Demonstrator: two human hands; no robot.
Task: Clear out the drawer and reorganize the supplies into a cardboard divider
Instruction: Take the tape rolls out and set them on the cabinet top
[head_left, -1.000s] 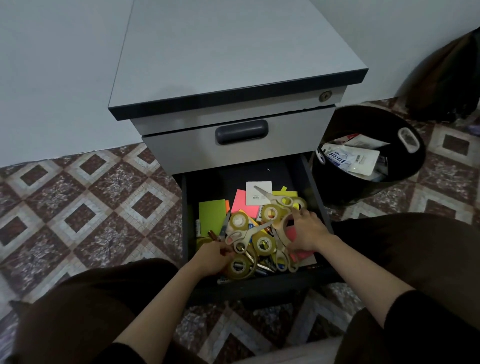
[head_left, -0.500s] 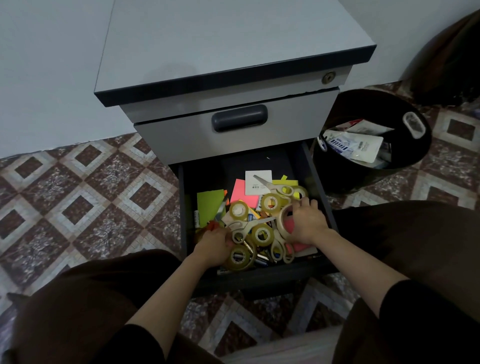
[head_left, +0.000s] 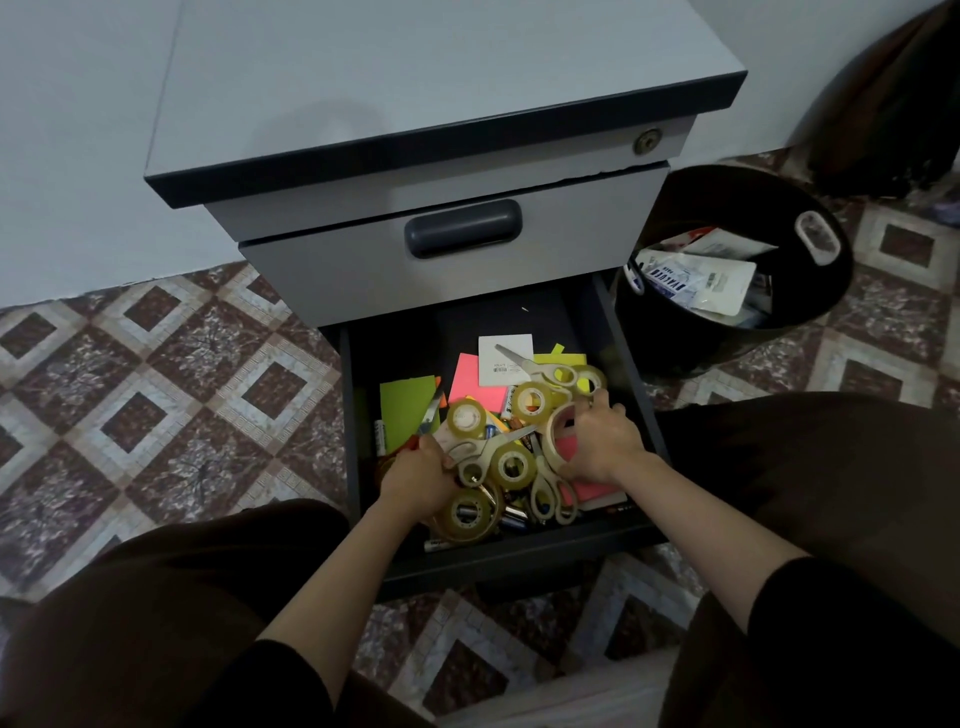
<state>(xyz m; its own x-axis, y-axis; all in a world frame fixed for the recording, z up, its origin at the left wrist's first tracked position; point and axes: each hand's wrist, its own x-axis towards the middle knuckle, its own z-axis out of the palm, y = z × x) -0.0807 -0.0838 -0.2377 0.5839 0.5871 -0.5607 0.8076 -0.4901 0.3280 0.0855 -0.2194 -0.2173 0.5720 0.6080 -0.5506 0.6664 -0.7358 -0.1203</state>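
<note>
Drawer (head_left: 498, 322), lower of the grey cabinet (head_left: 415, 78), pulled open toward the seated person; contents loose and heaped in its near half.

Contents:
- Clear tape rolls, several: one at centre left (head_left: 466, 418), one farther right (head_left: 531, 401), one nearest the front wall (head_left: 467, 512).
- Pale tape ring (head_left: 551, 441), larger, standing on edge at the right.
- Scissors, pale-handled: far pair (head_left: 535, 366) lying on a white card (head_left: 506, 358); middle pair (head_left: 483, 449) across the heap.
- Paper pads: green (head_left: 405, 405) at left, pink (head_left: 472, 376) at centre.
- Batteries (head_left: 514, 514) and pens under the rolls, mostly hidden.

Hands: right hand (head_left: 602, 441) has its fingers curled round the pale tape ring, gripping it. Left hand (head_left: 415, 480) lies knuckles-up at the left of the heap, thumb against the handle of the middle pair; its fingers are hidden, so whether it grips anything cannot be told.

Nearby: black bin (head_left: 831, 291) to the right, with packaging inside. Cardboard divider: not in view.

Step, as judged: clearing out, at its start; nearly everything is in the drawer.

Next move, as judged: lift the ring straight up, clear of the tangled handles and neighbouring rolls, and set it outside. Scissors should come out by the handles, blades away from the fingers.
</note>
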